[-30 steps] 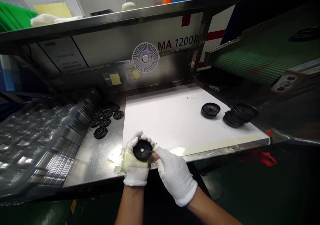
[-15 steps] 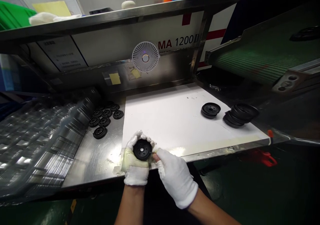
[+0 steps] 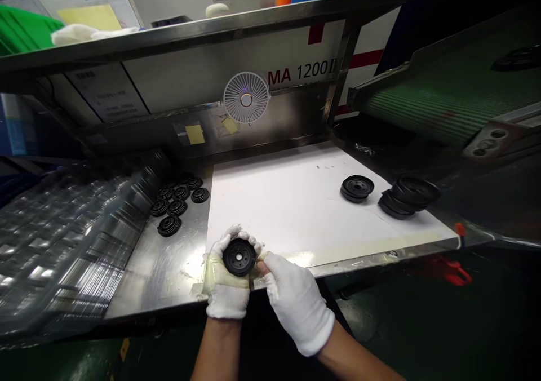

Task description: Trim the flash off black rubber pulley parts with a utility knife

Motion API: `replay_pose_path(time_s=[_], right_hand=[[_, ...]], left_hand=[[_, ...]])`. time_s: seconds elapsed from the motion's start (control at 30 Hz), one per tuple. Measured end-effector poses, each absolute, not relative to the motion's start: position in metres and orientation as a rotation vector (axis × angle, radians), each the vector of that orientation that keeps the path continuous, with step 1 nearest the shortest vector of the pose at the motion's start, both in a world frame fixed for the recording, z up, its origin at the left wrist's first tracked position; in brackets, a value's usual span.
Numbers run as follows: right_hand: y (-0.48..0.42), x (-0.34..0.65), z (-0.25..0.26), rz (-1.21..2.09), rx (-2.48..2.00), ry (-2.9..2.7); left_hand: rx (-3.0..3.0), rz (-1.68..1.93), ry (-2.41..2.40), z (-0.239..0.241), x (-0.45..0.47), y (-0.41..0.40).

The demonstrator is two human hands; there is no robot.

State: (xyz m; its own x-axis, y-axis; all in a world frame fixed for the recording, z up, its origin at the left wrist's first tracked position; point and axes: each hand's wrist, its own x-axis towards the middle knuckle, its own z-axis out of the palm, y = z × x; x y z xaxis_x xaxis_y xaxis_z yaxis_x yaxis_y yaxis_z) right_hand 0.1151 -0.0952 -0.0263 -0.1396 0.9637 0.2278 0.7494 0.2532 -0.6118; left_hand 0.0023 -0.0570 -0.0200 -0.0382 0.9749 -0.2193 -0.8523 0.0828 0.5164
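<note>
My left hand (image 3: 226,291), in a white glove with a yellowish covering over the palm, cups a black wheel-like disc (image 3: 237,267) with a small centre hole and a ring of lesser holes. The disc's flat face is turned up towards me. At its right edge, my right hand (image 3: 298,302), also white-gloved, is pinched closed with a bare fingertip showing. Whatever sits in that pinch is too small to make out. Both hands are over the front edge of the bench, by the white sheet (image 3: 270,200).
Several black discs (image 3: 169,226) lie in stacks on the left metal surface, beside nested clear plastic trays (image 3: 84,240). On the sheet's right side stand more disc stacks (image 3: 357,189). A fan (image 3: 246,98) hangs under the shelf (image 3: 236,25). A green conveyor (image 3: 439,99) rises at right.
The disc and my left hand have shifted slightly left and down, and the disc's face has turned a little. My right hand stays almost where it was, pinched at the edge.
</note>
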Motion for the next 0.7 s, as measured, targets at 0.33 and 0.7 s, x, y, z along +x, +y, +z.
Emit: replay_pose_path(time_s=[0.33, 0.7], right_hand=[[-0.096, 0.113, -0.020, 0.982, -1.379, -1.787], [-0.096, 0.125, -0.024, 1.422, -1.101, -1.257]], left_hand=[[0.117, 1.515, 0.598, -0.026, -0.004, -0.048], [0.288, 1.618, 0.731, -0.017, 0.010, -0.061]])
